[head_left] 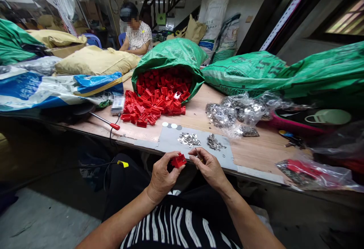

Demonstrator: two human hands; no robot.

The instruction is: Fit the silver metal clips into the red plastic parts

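In the head view, the left hand [163, 175] has its grip clamped on a red part [179, 160], thumb below and fingers above, held up just off the worktop's [196, 118] near edge. The right hand [211, 165] is just beside it, apart from the red part, its fingertips pinched together on a thin piece [196, 151] too small to make out.

Beyond the hands lies a grey mat [167, 142], bearing a bright pile [189, 139] of small metal pieces and, to its right, a darker pile [214, 142]. A row of discs [170, 126] sits along the mat's far left edge.

Farther back, a heap [150, 106] of more red parts spills from the mouth of a green sack [173, 53] lying on its side. Left of the heap, a lever [104, 120] with a red knob juts out over the worktop's edge.

To the right are clear bags [222, 114] of metal pieces, a pink tray [295, 124] and, nearer, a bag [309, 171] with something red inside. Across the worktop sits another person [139, 34] in a spotted top, partly behind a tan sack [96, 61].
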